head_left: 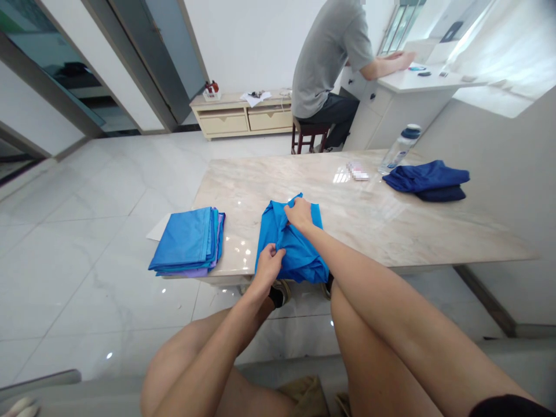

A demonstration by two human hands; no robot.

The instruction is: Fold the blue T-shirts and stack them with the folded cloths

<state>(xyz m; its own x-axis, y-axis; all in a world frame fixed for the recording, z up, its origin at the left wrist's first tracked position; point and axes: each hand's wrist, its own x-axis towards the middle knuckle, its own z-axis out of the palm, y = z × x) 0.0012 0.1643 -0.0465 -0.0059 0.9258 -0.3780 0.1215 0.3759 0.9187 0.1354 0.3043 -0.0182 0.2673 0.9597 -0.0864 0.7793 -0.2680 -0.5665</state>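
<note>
A bright blue piece of thin fabric point(306, 255) lies bunched and partly folded at the front edge of the marble-topped table, its near end hanging slightly over. My left hand point(270, 263) pinches the cloth at its near left side, fingers closed. Farther back, my right hand point(299, 213) is closed on a gathered ridge of the same fabric near its far edge. To the left sits a stack of folded blue and purple fabric pieces point(186, 240), apart from both hands.
On the marble table point(243, 179), a clear bottle point(400, 149) with a dark blue cap stands beside crumpled navy fabric point(428, 180). A small pixelated item point(357, 171) lies nearby. Beyond the table, a person in a grey shirt point(332, 58) sits on a stool at a white counter point(408, 84).
</note>
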